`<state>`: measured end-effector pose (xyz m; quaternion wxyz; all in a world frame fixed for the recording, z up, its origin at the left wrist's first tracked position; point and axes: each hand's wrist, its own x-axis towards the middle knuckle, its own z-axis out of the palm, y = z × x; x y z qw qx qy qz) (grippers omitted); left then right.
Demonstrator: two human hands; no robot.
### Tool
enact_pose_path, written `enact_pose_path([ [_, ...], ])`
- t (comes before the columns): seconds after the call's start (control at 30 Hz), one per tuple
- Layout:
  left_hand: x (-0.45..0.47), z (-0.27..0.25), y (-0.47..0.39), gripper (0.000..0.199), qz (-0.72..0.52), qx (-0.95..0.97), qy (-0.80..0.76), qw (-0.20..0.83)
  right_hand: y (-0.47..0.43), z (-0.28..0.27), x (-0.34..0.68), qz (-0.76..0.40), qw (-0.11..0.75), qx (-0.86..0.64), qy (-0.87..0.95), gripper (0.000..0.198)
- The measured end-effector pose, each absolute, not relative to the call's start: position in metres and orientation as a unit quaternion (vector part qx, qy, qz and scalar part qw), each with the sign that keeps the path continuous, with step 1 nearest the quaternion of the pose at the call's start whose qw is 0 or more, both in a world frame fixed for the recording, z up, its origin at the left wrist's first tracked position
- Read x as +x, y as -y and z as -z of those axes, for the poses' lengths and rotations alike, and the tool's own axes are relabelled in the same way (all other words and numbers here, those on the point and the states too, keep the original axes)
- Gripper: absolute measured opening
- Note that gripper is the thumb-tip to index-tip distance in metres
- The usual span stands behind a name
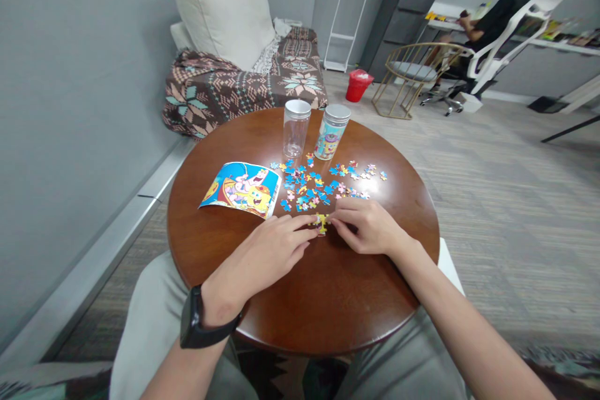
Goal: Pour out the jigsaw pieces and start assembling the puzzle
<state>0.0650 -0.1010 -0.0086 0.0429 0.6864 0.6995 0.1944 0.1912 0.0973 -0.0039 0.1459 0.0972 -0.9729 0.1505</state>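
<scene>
Two hands are working at a small yellow cluster of puzzle pieces (322, 223) near the middle of a round wooden table (323, 306).
The left hand (274, 244) is resting loosely stretched fingers against the cluster's left side; the right hand (368, 226) is pinching narrowly at its right side, though whether a piece is sitting between those fingertips cannot be told. Just beyond, loose puzzle pieces (289, 179) are lying scattered, crowding the way forward; behind them a clear jar (295, 134) and a printed jar (330, 139) are standing side by side. A picture sheet (244, 190) is curling upward on the left, its near corner almost reaching the left hand. The table's rounded edge is passing beneath both arms; brown tabletop is stretching from the hands to the near edge, and also rightward past the pieces.
</scene>
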Motion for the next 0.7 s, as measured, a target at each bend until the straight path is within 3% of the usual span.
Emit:
enact_pose_path([
  [0.13, 0.065, 0.007, 0.102, 0.035, -0.194, 0.684, -0.702, 0.044, -0.109, 0.004, 0.191, -0.186, 0.222, -0.04, 0.956, 0.032],
  [0.23, 0.066, 0.005, 0.102, 0.034, -0.19, 0.683, -0.704, 0.047, -0.116, 0.005, 0.189, -0.206, 0.233, -0.125, 0.942, 0.033],
  [0.5, 0.066, 0.005, 0.102, 0.033, -0.222, 0.675, -0.701, 0.06, -0.124, 0.005, 0.19, -0.219, 0.214, -0.208, 0.929, 0.035],
  [0.7, 0.068, 0.006, 0.104, 0.034, -0.188, 0.645, -0.738, 0.06, -0.133, -0.001, 0.199, -0.254, 0.138, -0.151, 0.945, 0.035],
])
